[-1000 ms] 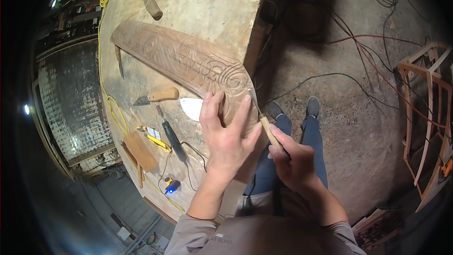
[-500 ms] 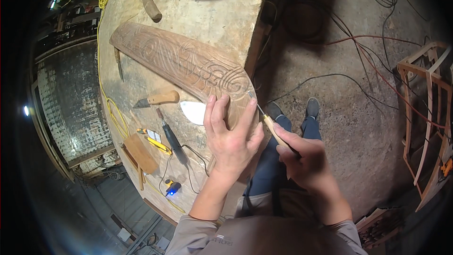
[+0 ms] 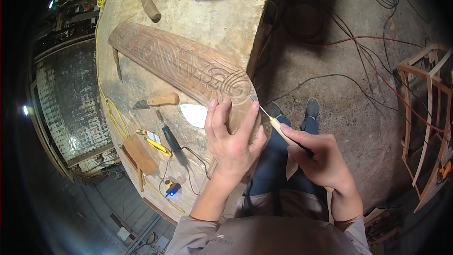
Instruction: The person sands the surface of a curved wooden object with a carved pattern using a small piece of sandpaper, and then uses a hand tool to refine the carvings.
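A long brown wooden board (image 3: 174, 59), carved with swirls and scrolls, lies slantwise over the worktable. My left hand (image 3: 231, 146) presses on its near end with the fingers spread, the index fingertip beside the chisel's blade. In my right hand (image 3: 323, 160), closed round the pale wooden handle, is a carving chisel (image 3: 278, 126). Its thin metal blade reaches the board's right edge next to the scroll, and the tip touches or nearly touches the wood. A pale wooden piece (image 3: 291, 166) shows under my right hand; what it belongs to I cannot tell.
On the worktable (image 3: 226, 23) lie a wooden-handled knife (image 3: 163, 99), a white curved piece (image 3: 193, 114), a black corded tool (image 3: 173, 144), a yellow cutter (image 3: 158, 146), a wooden block (image 3: 140, 154) and a curved wooden handle (image 3: 150, 2). Cables (image 3: 349, 78) cross the floor; a wooden frame (image 3: 422, 113) stands right.
My right hand has moved a little to the right and down, and the chisel's blade has drawn back slightly with it. My left hand has stayed almost in place on the board.
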{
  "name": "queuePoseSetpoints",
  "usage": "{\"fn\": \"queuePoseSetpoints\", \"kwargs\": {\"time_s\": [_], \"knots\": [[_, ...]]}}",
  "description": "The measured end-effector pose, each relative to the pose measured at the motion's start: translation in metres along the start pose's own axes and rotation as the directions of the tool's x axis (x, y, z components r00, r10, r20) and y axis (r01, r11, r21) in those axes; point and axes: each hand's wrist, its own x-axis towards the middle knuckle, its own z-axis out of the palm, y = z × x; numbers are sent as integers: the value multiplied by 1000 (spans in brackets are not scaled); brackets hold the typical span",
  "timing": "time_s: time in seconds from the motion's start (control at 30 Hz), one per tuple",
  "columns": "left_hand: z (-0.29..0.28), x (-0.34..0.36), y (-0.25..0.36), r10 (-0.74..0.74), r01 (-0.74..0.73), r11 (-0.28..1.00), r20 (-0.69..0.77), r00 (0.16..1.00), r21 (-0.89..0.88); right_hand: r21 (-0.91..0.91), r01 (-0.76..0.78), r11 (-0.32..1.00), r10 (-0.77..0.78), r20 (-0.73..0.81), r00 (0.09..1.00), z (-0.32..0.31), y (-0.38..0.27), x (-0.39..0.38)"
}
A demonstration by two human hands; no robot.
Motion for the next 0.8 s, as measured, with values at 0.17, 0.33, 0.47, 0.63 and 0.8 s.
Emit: {"fn": "queuePoseSetpoints", "kwargs": {"time_s": [0.17,0.33,0.47,0.63,0.8], "knots": [[1,-1,-2,2,-2,1000,-3,1000,-21,-16,14,1000,-14,14,1000,-4,2,2],[1,-1,-1,3,-3,999,3,1000,-33,-48,-27,999,29,52,998,-9,-4,5],[1,-3,0,-13,13,1000,13,1000,-14,-42,-20,999,20,0,1000,1,4,3],[1,-3,0,-24,23,1000,28,999,4,-96,-96,991,94,-32,995,10,2,1],[1,-2,-1,-11,11,1000,25,1000,-4,-48,-51,998,47,-98,994,22,7,2]]}}
